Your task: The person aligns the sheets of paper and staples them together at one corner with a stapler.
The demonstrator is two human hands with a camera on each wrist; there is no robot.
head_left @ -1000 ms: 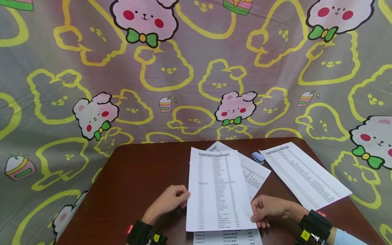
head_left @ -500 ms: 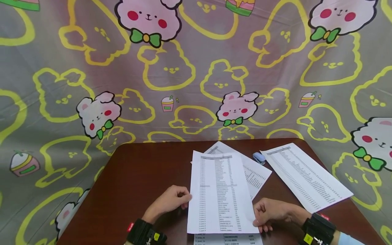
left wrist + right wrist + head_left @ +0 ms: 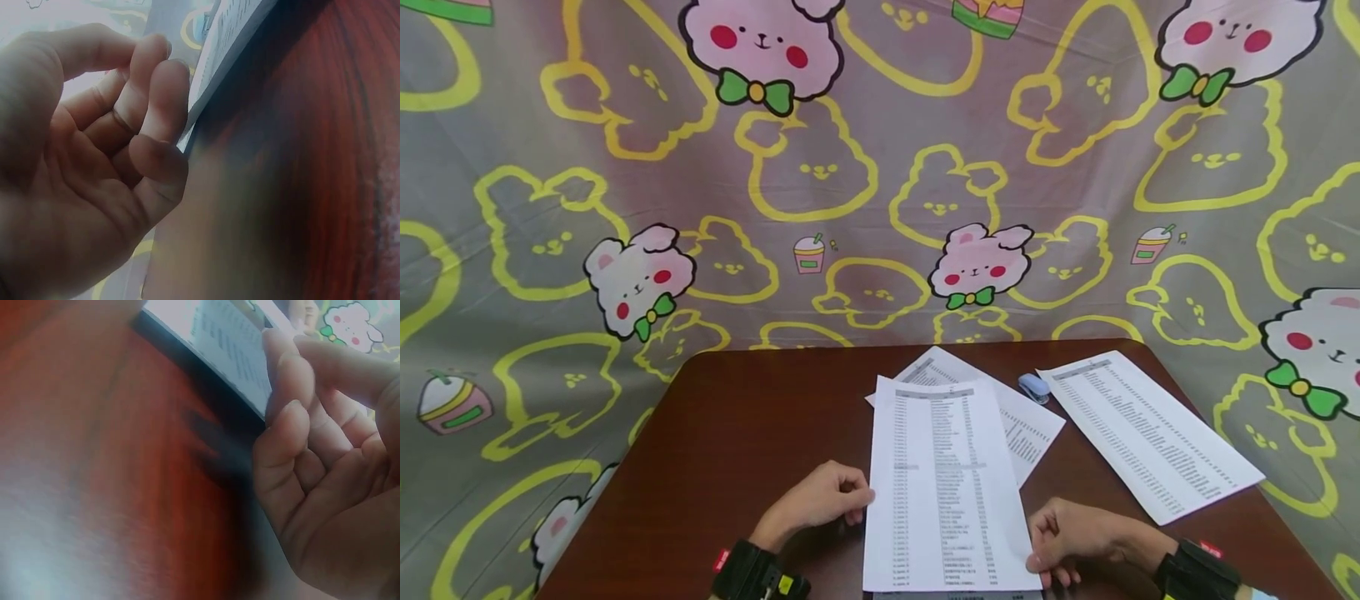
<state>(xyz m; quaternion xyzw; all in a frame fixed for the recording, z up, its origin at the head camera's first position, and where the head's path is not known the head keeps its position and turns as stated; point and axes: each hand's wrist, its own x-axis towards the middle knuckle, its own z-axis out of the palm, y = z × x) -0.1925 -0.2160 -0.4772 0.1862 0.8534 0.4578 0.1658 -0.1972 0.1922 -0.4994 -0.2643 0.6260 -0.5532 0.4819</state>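
A printed sheet of paper (image 3: 946, 500) is held up between both hands in the head view, its columns of text facing the camera. My left hand (image 3: 831, 495) pinches its left edge, thumb against curled fingers. At the lower right edge, my right hand (image 3: 1073, 533) pinches the same sheet. Under its bottom edge shows a strip of another printed sheet (image 3: 958, 595), mostly covered. Both wrist views show the curled fingers; the paper appears only edge-on beside the left hand (image 3: 119, 125) and beyond the right hand (image 3: 325, 450).
A tilted printed sheet (image 3: 1033, 427) lies partly behind the held one. Another printed sheet (image 3: 1150, 433) lies at the right of the brown table (image 3: 760, 417). Between them sits a small light-blue stapler (image 3: 1034, 387). A patterned cloth (image 3: 865, 192) hangs behind the table.
The held sheet and both hands have come down slightly toward the table's near side. Less of the sheet underneath shows. The other sheets and the stapler stay in place.
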